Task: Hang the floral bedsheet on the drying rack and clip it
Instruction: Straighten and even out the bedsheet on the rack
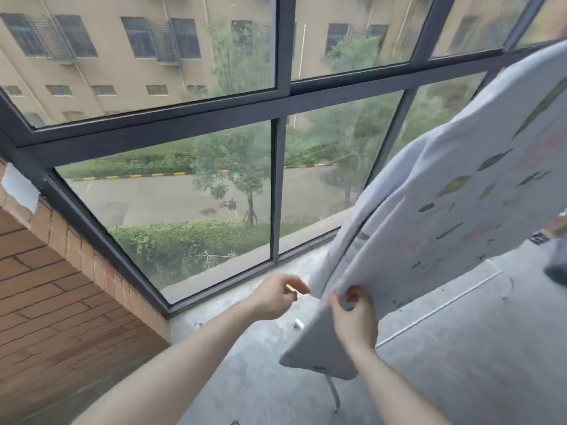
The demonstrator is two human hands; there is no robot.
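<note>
one hand (352,320) pinches the floral bedsheet (445,204); the other (276,294) hovers loose.

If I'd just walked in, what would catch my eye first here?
Probably the pale floral bedsheet draped across the right side, with the right hand pinching its edge low in the middle. Just left of it, the left hand hovers, holding nothing. Behind them, the big dark-framed window shows trees and a building.

Both bare forearms reach up from the frame's bottom. The left hand (277,297), centre-low, hangs free with fingers loosely curled. Just right of it, the right hand (352,320) pinches pale floral fabric (454,191).
</note>
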